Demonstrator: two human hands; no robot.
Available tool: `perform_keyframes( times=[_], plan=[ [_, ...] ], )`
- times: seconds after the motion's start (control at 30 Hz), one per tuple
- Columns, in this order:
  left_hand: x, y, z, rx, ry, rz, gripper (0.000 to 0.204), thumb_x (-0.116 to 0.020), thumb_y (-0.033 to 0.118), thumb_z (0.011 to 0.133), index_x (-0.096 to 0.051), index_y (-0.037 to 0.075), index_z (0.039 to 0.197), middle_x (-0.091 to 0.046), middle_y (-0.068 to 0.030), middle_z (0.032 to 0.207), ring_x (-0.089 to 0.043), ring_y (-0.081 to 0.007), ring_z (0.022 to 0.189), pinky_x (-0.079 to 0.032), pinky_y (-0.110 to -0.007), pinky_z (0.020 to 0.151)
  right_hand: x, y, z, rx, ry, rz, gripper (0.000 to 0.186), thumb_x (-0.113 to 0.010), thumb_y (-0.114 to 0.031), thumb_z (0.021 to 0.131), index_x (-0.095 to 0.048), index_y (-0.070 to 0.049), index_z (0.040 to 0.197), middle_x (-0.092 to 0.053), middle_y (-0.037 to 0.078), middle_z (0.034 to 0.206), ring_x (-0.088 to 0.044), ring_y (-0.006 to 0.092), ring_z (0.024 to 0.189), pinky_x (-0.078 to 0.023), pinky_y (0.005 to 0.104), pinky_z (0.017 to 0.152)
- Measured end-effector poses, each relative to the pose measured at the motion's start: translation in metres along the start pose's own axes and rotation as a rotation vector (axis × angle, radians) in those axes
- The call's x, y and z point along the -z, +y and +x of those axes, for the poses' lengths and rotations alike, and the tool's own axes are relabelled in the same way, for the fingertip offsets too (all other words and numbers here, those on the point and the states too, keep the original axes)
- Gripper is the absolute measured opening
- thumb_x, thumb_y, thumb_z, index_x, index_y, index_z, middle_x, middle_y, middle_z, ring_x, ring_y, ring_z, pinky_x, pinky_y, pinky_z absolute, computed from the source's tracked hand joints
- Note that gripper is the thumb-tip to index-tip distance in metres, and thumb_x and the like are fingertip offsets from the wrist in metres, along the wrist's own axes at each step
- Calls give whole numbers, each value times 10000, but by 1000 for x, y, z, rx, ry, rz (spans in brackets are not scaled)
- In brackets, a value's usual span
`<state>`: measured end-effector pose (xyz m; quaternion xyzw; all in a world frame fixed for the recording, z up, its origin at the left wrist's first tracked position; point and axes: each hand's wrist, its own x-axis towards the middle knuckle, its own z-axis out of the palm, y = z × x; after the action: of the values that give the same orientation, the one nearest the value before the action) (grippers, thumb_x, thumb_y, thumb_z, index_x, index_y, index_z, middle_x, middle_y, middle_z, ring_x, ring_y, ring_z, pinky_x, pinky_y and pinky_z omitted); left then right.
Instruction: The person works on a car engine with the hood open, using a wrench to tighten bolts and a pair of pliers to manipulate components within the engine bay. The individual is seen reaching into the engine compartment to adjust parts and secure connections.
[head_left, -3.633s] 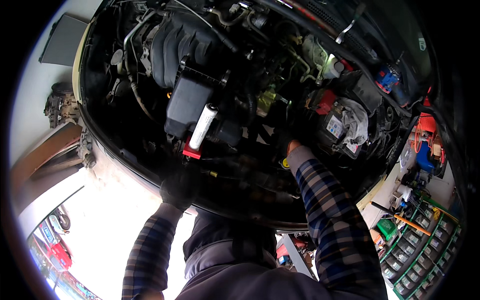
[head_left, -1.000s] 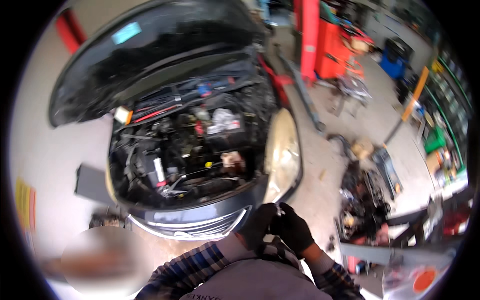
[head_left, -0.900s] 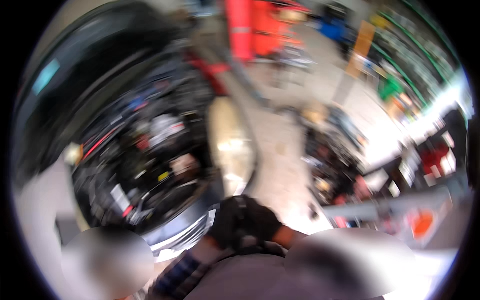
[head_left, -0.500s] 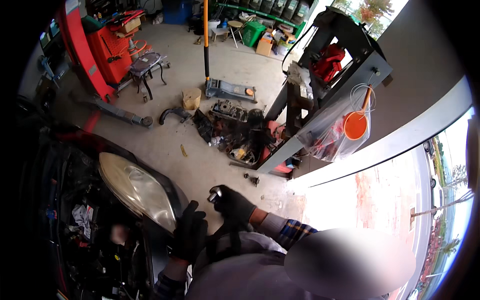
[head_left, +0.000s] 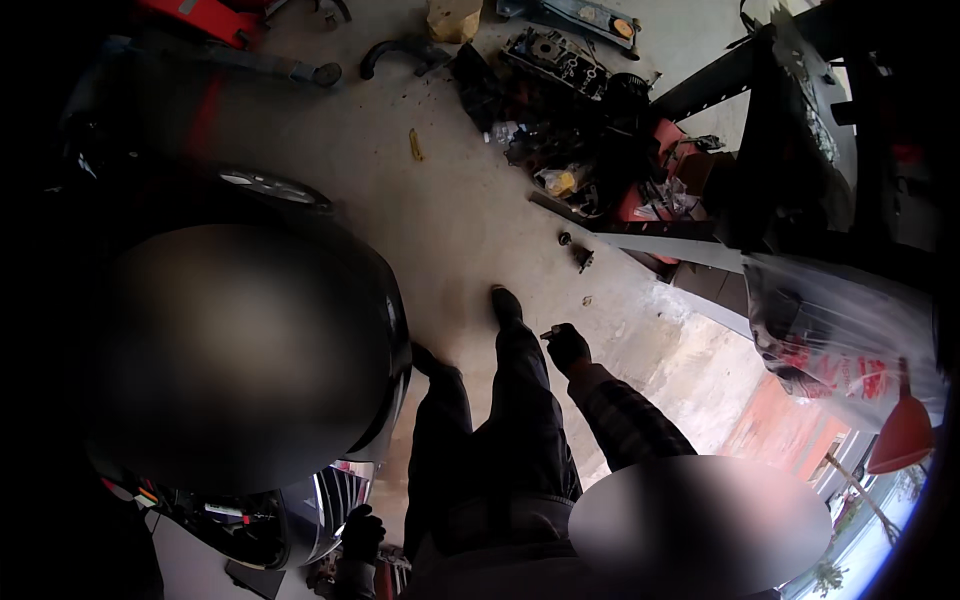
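Note:
My right hand [head_left: 567, 347], in a black glove, is held out over the floor, its fingers closed on a small silvery metal piece that pokes out at the fingertips. In the earlier view it looks like a short metal cylinder; its exact kind does not show. My left hand [head_left: 362, 533], also gloved in black, hangs low beside the front grille [head_left: 338, 500] of a dark car. Its fingers are slightly bent and apart, with nothing visible in them. A blurred patch hides much of the car's front.
Dirty engine parts [head_left: 560, 130] lie in a heap on the concrete floor, near a floor jack [head_left: 585, 22]. A dark press frame [head_left: 790, 130] stands at right, with a plastic bag [head_left: 840, 330] and an orange funnel [head_left: 902, 435] hanging there. Small metal parts [head_left: 582, 257] lie on the floor.
My view has tipped down, and my legs now show. My hands have moved apart: the left down beside the grille, the right out to the right, still gripping the metal piece.

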<state>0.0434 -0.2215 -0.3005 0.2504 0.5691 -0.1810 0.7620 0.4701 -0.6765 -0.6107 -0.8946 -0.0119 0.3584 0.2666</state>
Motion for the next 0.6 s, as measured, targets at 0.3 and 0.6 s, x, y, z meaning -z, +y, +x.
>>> perform_keyframes(
  times=[0.3,0.6],
  plan=[
    [-6,-139,-114,510,552,476,378,-593,262,1011,-569,50,1323,-718,-166,859,-699,-306,700,-589,-441,615,-46,-6,165,-428,-72,-329,354,-646,-145,845,-584,-114,1192,-663,154,1176,-647,370,1147,-525,516,936],
    [-175,-9,30,119,459,119,384,-615,227,1011,-578,24,1335,-729,-155,948,-721,-260,767,-603,-372,672,-20,106,47,-208,-301,-242,329,-611,-281,854,-694,-71,1093,-728,183,1101,-677,374,1090,-539,462,966]
  ],
)
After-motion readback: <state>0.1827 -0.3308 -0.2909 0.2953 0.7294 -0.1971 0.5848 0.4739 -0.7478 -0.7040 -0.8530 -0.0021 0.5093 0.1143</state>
